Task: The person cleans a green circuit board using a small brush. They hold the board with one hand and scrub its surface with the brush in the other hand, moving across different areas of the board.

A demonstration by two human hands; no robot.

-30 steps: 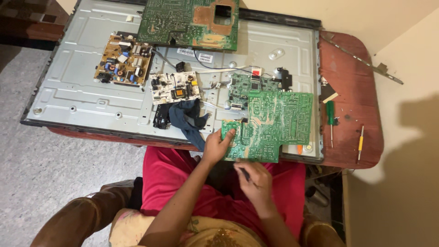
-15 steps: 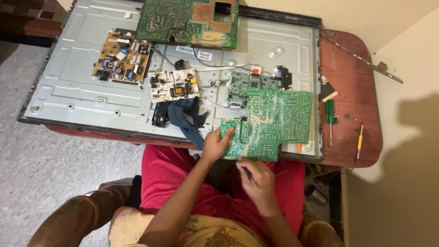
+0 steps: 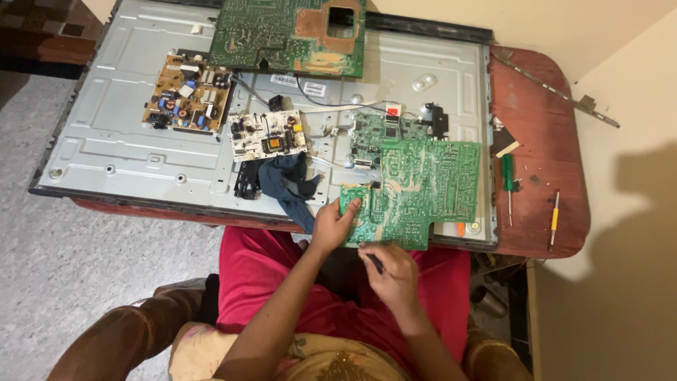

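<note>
- The green circuit board (image 3: 416, 190) is lying at the near edge of the grey metal panel (image 3: 120, 141), its lower left corner hanging out over the person's red lap (image 3: 275, 282).
- The left hand (image 3: 333, 226) is pinching that lower left corner, thumb on top and fingers curled underneath, clamped on the board.
- The right hand (image 3: 391, 271) is sitting just below the board's near edge, fingers closed around a small dark tool (image 3: 375, 262) whose tip is pointing up toward the board.
- A dark blue cloth (image 3: 289, 183) is trailing off the panel just left of the left hand, beside a small white board (image 3: 268, 135).
- Farther left, a brown board (image 3: 187, 102) packed with components is resting on the panel; a large green board (image 3: 289, 35) is lying across the panel's far edge.
- To the right, on the reddish table (image 3: 539, 212), a green-handled screwdriver (image 3: 507, 176) and a thin yellow-handled screwdriver (image 3: 554, 219) are lying well apart from both hands.
</note>
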